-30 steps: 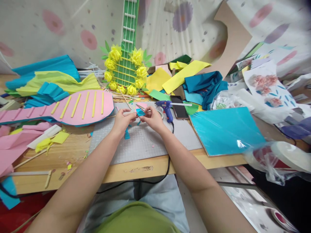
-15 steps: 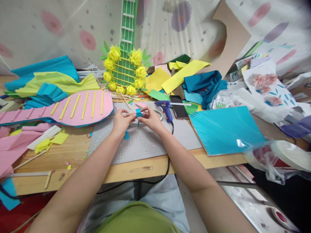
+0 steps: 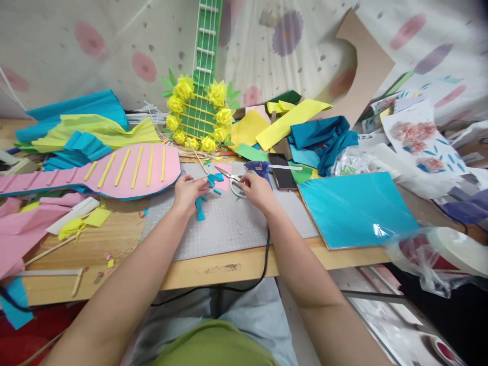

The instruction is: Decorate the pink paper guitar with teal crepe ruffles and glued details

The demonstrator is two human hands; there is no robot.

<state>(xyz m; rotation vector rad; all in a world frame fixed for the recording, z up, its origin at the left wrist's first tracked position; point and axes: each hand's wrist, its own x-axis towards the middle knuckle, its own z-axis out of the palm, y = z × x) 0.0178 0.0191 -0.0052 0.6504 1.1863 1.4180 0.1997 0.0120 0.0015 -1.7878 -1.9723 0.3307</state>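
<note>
My left hand (image 3: 187,195) is closed over the grey cutting mat (image 3: 244,223), its fingertips pinching a small piece of blue paper (image 3: 212,179). Small blue paper scraps (image 3: 200,209) lie just below those fingers. My right hand (image 3: 256,189) has its fingers closed at the handles of a pair of scissors (image 3: 233,179), whose blades point up and left over a pink paper piece (image 3: 223,184). Right behind that hand lies a blue glue gun (image 3: 256,166) with a white glue stick, partly covered by the hand.
A pink guitar-shaped cutout (image 3: 145,173) with yellow strips lies at left. A green guitar (image 3: 200,117) ringed with yellow paper flowers stands behind. To the right are a phone (image 3: 282,170) and a blue wrapped sheet (image 3: 354,208). The black cord (image 3: 263,264) hangs over the table edge.
My right hand has let go of the blue piece and moved right to the scissors handles. My left hand stays near its place, with blue paper at its fingertips. The view has shifted slightly.
</note>
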